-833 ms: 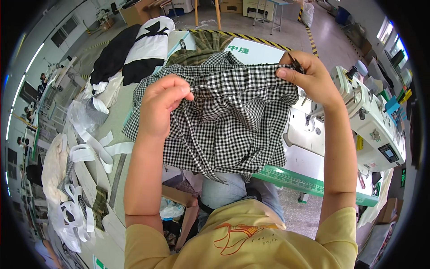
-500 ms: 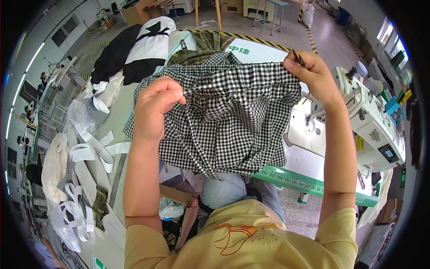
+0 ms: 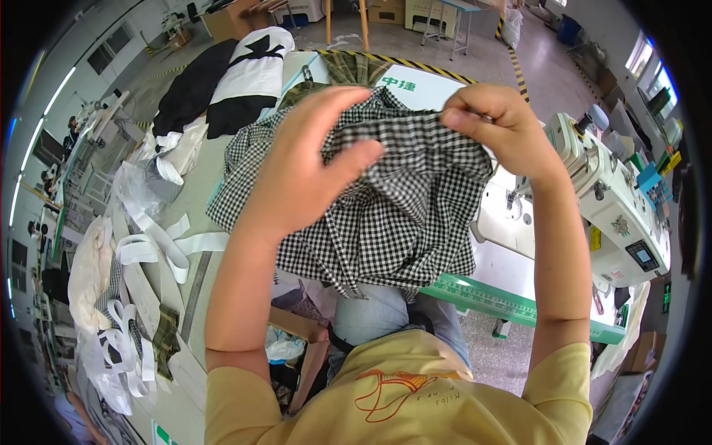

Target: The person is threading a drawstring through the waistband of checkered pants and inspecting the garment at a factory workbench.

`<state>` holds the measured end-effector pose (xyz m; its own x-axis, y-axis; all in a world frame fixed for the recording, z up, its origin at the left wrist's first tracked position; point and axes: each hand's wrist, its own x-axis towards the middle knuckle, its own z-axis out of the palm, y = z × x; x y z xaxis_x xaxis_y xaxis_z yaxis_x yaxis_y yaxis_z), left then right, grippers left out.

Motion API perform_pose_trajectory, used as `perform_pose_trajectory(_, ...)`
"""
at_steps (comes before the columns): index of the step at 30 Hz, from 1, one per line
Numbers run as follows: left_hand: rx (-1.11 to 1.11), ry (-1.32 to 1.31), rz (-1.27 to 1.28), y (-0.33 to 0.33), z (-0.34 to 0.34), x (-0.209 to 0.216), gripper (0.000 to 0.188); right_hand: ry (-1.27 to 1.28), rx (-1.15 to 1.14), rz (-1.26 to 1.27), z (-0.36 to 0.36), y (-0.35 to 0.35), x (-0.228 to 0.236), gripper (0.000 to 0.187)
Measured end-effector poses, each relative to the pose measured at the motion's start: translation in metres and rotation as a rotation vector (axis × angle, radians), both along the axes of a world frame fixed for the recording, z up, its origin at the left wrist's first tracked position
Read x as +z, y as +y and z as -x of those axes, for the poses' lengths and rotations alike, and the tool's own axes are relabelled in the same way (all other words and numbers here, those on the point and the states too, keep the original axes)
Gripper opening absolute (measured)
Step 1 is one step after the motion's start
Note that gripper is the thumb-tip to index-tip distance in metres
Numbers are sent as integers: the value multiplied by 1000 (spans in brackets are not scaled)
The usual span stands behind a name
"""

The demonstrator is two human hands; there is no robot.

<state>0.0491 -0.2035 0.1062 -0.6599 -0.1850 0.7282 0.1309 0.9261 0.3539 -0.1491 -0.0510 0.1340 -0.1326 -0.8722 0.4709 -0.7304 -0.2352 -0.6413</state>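
A black-and-white checked garment [image 3: 386, 230] hangs in front of me, its gathered upper edge raised and slightly blurred. Narrow ties of the same check dangle down its front. Thumb and fingers of my right hand [image 3: 493, 130] pinch the right end of that gathered edge. A small dark tip shows by those fingers; the tool it belongs to is mostly hidden in the hand. My left hand [image 3: 308, 167] is open in front of the cloth, thumb and fingers apart, smeared a little by motion. Whether it touches the fabric I cannot tell.
A white sewing machine [image 3: 612, 208] stands at the right, with a green ruler strip [image 3: 489, 297] along its table's front edge. White elastic bands [image 3: 159, 252] and scraps lie left. Black and white garments [image 3: 245, 81] are piled at the far left. An open carton [image 3: 304, 334] sits below.
My left hand has let go of the gathered edge, opened and moved right and up. My right hand has shifted slightly left with its end; the dark blades there are now mostly hidden.
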Motion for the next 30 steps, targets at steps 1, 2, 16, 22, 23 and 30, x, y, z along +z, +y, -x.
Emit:
perform_pose_trajectory(1, -68, -82, -42, 7, 3, 3, 38, -1, 59, 46, -8, -7, 2, 25)
perform_pose_trajectory(2, -136, -163, -85, 10, 4, 4, 35, 8, 111, 17, -15, -12, 7, 25)
perform_pose_trajectory(16, 5, -103, -231, -42, -111, 8, 17, -141, 184, -257, 7, -25, 22, 16)
perform_pose_trajectory(22, 101, -182, -45, -34, -87, 17, 22, -59, 161, -163, -6, -36, 30, 19)
perform_pose_trajectory(23, 72, -200, -156, -21, -70, 24, 28, -56, 164, -166, -8, -38, 32, 19)
perform_pose_trajectory(30, -50, -346, -472, -13, -32, 29, 33, 112, 191, -89, -11, -44, 45, 23)
